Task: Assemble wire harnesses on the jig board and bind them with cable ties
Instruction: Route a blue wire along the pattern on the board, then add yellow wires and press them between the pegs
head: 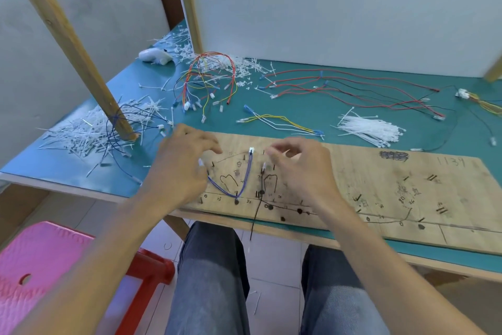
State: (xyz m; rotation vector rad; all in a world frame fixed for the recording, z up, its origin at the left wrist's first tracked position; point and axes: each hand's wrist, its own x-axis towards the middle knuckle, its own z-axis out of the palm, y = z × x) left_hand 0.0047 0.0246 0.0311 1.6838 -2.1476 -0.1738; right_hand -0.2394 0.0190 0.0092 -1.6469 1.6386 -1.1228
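Blue-violet wire pair (245, 174): laid in a V round pegs on the scribbled plywood jig board (380, 185), white connector (251, 150) topmost.
Left hand (184, 163): fingers curled over the wire's left end; grip blurred, cannot tell.
Right hand (296, 169): fingers curled beside a thin black wire (255, 219); hold unclear.
White cable-tie bundle (369, 128): on the teal tabletop (312, 112), behind the board.

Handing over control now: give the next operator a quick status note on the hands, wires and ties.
Left hand: seems to pinch one end of the blue wire over the jig board.
Right hand: curled above the black wire; grip blurred.
Done: blue wire looped round pegs, its white connector at top.
Left: route the black wire, which dangles off the front edge; bind with the cable ties lying behind the board.
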